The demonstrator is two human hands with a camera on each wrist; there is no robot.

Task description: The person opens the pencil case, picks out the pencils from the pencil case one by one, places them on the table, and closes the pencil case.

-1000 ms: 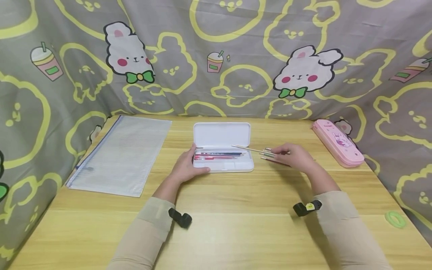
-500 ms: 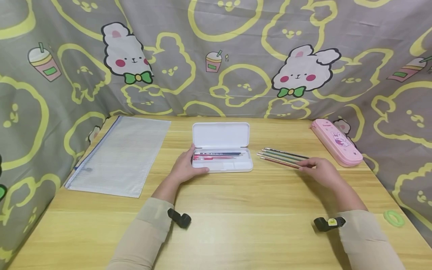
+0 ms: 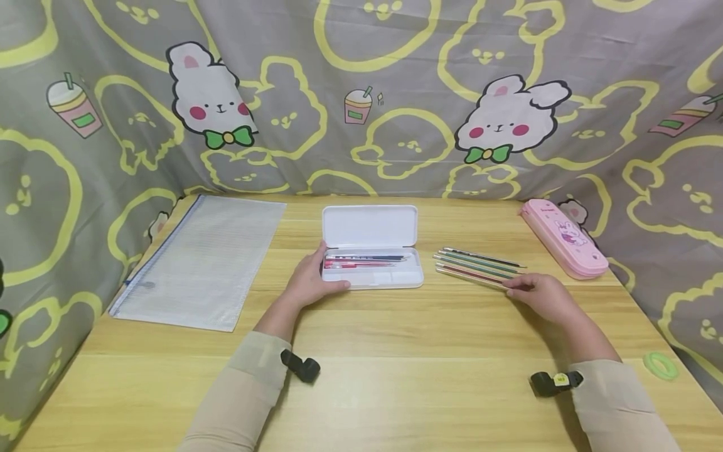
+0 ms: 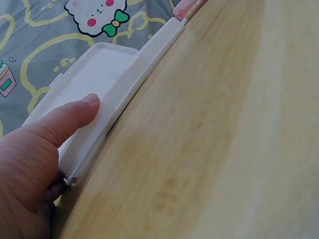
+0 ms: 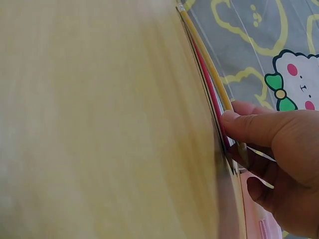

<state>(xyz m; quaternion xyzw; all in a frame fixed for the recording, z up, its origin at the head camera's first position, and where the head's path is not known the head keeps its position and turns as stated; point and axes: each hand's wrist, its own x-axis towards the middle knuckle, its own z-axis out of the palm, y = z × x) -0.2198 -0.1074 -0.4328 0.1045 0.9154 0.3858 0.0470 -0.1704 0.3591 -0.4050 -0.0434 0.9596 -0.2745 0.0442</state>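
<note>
A white pencil case (image 3: 369, 227) stands with its lid up in the middle of the table. Several pencils (image 3: 367, 258) lie in its long back compartment. My left hand (image 3: 307, 281) grips the case's left end; in the left wrist view, the thumb (image 4: 75, 117) lies along its front wall, and the other fingers are mostly hidden. To the right of the case, several pencils (image 3: 480, 258) lie side by side at a slant. My right hand (image 3: 542, 296) is at their right ends, its thumb and forefinger pinching a yellow pencil (image 5: 205, 52) in the right wrist view.
A clear zip pouch (image 3: 203, 263) lies flat at the left. At the back right is a pink zipped pencil case (image 3: 565, 238), with a green ring (image 3: 661, 366) nearer the right edge. A patterned cloth (image 3: 395, 94) hangs behind the table.
My right hand has moved right and towards me, to the right ends of the pencils. The pencil that slanted towards the case now lies with the row. My left hand stays on the case.
</note>
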